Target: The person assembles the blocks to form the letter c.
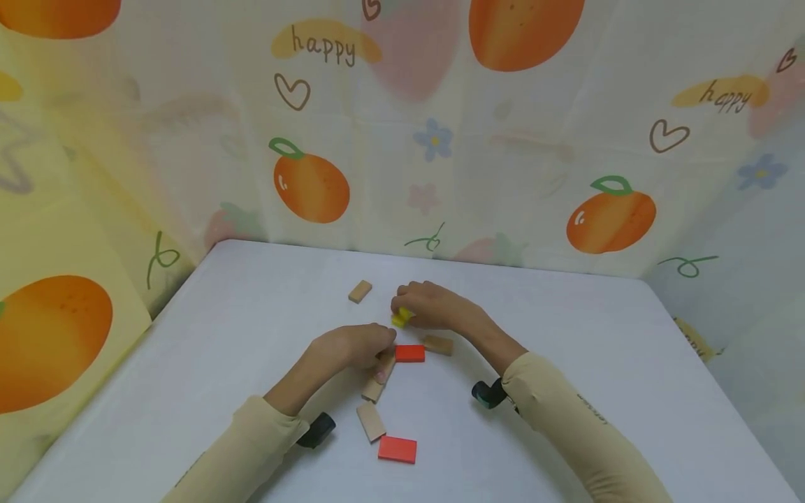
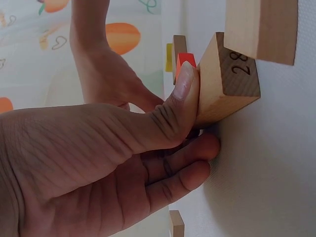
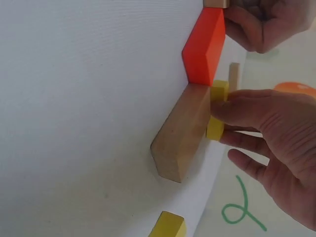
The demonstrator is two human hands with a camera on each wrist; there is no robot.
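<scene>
My right hand (image 1: pixel 434 306) pinches a yellow block (image 3: pixel 216 131) between thumb and fingers, just beyond a wooden block (image 1: pixel 438 345). That wooden block meets one end of a red block (image 1: pixel 410 353). At the red block's other end lies a slanted wooden block (image 1: pixel 375 388), its end marked 28 in the left wrist view. My left hand (image 1: pixel 355 346) grips this block; the thumb (image 2: pixel 185 86) lies along its side and the other fingers curl near its far end, partly hidden.
Nearer the body, another wooden block (image 1: pixel 371 422) touches a second red block (image 1: pixel 397 449). A loose wooden block (image 1: pixel 360 291) lies toward the back of the white table (image 1: pixel 251 300). Another yellow block (image 3: pixel 168 224) shows at the bottom of the right wrist view. A fruit-print curtain (image 1: pixel 390 168) hangs behind.
</scene>
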